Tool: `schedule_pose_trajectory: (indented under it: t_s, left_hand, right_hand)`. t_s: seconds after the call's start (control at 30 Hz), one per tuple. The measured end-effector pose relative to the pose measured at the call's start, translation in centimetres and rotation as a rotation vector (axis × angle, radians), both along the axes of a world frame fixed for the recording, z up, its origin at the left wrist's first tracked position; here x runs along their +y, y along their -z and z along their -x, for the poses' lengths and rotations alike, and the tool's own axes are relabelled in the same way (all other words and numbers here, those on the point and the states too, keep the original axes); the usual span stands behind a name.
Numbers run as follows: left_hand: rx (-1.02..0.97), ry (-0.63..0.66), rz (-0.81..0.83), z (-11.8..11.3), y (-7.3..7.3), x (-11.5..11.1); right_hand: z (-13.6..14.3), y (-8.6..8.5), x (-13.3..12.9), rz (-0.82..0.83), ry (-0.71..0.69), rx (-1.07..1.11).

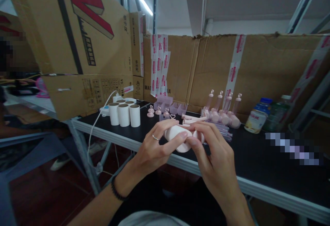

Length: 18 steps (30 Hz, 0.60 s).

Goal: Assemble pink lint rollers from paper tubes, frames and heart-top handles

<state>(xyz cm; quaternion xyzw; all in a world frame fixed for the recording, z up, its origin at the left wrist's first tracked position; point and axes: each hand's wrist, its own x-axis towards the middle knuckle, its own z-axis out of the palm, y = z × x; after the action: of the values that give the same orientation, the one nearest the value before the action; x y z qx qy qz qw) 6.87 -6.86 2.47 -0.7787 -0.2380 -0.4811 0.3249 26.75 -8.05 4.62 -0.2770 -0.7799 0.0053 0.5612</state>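
Note:
Over the table's front edge, my left hand (pixel 160 143) is wrapped round a pale pinkish-white rounded piece (pixel 177 137), its thumb lying across the top. My right hand (pixel 212 147) touches the same piece from the right, thumb and fingers closed on a smaller pale part (pixel 198 136) beside it. How the two parts join is hidden by my fingers. Just behind my hands lie pink stick-like pieces (pixel 193 118) and clear plastic pieces (pixel 224 131). Small pink ringed caps (pixel 158 110) stand farther left, near a lilac compartment tray (pixel 177 108).
White cylinders (pixel 124 115) stand on the black table (pixel 257 157) at left, by a white cable (pixel 96 119). Upright pink-topped tubes (pixel 219 105), a blue-capped bottle (pixel 257 116) and a green bottle (pixel 279 112) stand right. Cardboard walls (pixel 263 67) enclose the back; a person sits far left.

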Motion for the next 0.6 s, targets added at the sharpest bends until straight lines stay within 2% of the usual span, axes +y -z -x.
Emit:
schedule_pose_trajectory:
  t_s: [0.13, 0.27, 0.37, 0.5, 0.6]
  left_hand:
    - [-0.126, 0.144, 0.032, 0.0, 0.4, 0.6]
    - [-0.399, 0.367, 0.053, -0.3, 0.0, 1.0]
    - [-0.59, 0.477, 0.1, -0.8, -0.5, 1.0]
    - [-0.73, 0.531, 0.165, -0.7, -1.0, 1.2]
    - [-0.782, 0.519, 0.21, -0.1, -1.2, 1.3]
  right_hand:
    - [-0.1, -0.2, -0.2, 0.012, -0.003, 0.013]
    - [-0.5, -0.3, -0.2, 0.058, -0.01, 0.012]
    - [-0.8, -0.4, -0.2, 0.074, -0.01, -0.02]
    - [-1.3, -0.7, -0.5, 0.072, 0.019, -0.05]
    - [-2.2, -1.1, -1.0, 0.054, 0.117, -0.046]
